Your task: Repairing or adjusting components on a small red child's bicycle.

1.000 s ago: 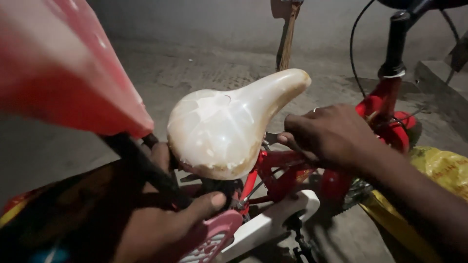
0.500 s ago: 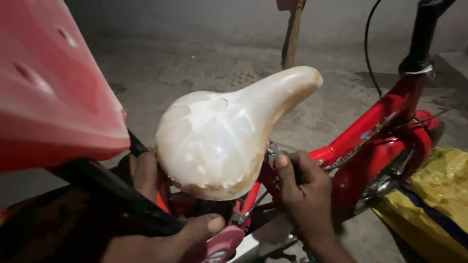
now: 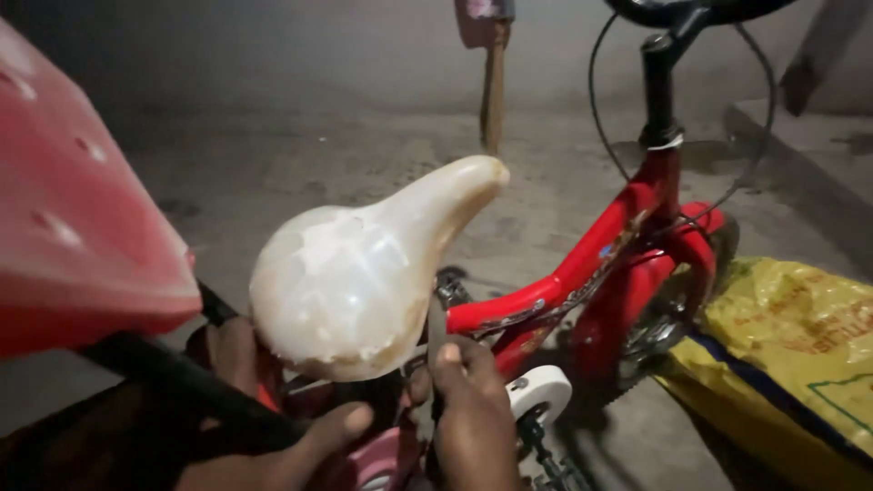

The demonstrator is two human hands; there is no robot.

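The right hand [image 3: 468, 409] is closed around a thin dark tool [image 3: 436, 332] that stands just under the white saddle [image 3: 350, 277] of the small red bicycle [image 3: 600, 264]. The left hand [image 3: 273, 445] lies below the saddle with its fingers spread, resting against the pink part [image 3: 382, 459]. A yellow sack [image 3: 791, 336] lies beside the bicycle on the concrete floor [image 3: 273, 173].

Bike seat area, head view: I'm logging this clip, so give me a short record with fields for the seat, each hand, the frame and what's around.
seat: cream saddle with a worn, glossy cover, nose pointing away from the camera
left hand: left hand low under the saddle's rear, thumb forward
right hand: right hand just below the saddle, pinching a thin dark tool upright
frame: red bicycle frame, black handlebar stem at top
nearby: white training wheel; yellow sack on the concrete floor; red plastic part at left
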